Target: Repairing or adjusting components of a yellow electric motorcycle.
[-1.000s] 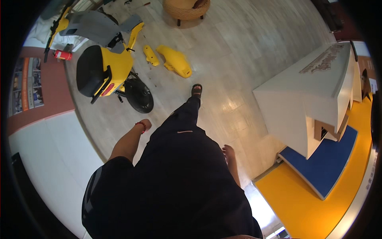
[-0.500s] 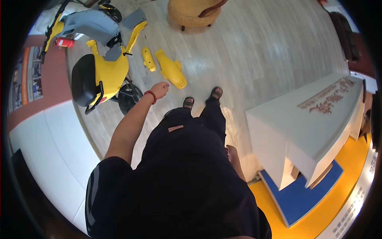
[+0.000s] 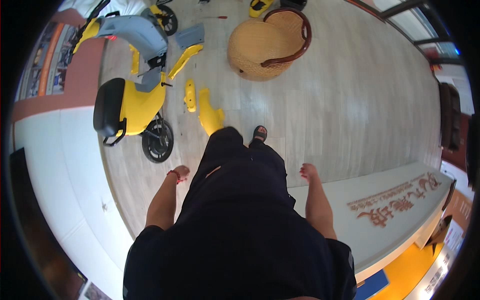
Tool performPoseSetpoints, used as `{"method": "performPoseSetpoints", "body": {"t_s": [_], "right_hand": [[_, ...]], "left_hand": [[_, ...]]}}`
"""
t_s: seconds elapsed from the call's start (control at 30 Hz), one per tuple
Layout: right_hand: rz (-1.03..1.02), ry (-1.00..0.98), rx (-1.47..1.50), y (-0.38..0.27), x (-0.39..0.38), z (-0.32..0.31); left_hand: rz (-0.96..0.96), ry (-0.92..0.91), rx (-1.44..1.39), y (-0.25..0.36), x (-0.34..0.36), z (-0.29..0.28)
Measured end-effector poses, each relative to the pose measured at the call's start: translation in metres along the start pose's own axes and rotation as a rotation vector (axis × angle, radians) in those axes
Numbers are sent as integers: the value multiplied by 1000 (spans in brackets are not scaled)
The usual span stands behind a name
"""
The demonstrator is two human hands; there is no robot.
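Observation:
My left hand (image 3: 183,173) hangs beside my left hip, a red beaded bracelet (image 3: 173,175) on its wrist. Its fingers are curled in and nothing shows in them. Out from my right hip is my right hand (image 3: 308,171), fingers loosely curled, with no object visible. Neither hand touches anything. Nearest the left hand is the rear wheel (image 3: 158,141) of a partly stripped yellow scooter (image 3: 142,106) with a black seat (image 3: 109,105). A large yellow body panel (image 3: 210,114) lies ahead of my legs, its near end hidden by my knee. Beside it is a smaller yellow panel (image 3: 190,96).
A round wicker chair (image 3: 255,47) stands ahead. Along the right runs a white counter (image 3: 325,197) with raised brown lettering. More panels, one yellow strip (image 3: 185,61) and one grey piece (image 3: 190,36), lie by the scooter. A red-handled tool (image 3: 216,17) lies farther off.
I have stepped forward, and the wicker chair and counter show closer. My left arm has swung back from the front toward my hip. My right hand has swung forward into fuller view.

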State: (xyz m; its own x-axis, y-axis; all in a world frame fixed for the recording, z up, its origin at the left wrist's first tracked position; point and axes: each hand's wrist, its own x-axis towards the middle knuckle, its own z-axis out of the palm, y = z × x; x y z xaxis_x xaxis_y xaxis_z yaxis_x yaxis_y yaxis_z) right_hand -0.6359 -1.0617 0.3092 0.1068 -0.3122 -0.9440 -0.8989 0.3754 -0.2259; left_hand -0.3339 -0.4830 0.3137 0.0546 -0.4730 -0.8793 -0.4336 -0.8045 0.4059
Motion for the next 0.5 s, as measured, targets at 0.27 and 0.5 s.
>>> {"method": "performPoseSetpoints", "body": {"t_s": [0.27,0.5], "right_hand": [[-128,50,-94,-203,43,-29],[-150,-79,42,-272,75,33]], "left_hand": [[-381,439,-1079,100,11,-92],[-303,167,-699,13,66,-148]]}}
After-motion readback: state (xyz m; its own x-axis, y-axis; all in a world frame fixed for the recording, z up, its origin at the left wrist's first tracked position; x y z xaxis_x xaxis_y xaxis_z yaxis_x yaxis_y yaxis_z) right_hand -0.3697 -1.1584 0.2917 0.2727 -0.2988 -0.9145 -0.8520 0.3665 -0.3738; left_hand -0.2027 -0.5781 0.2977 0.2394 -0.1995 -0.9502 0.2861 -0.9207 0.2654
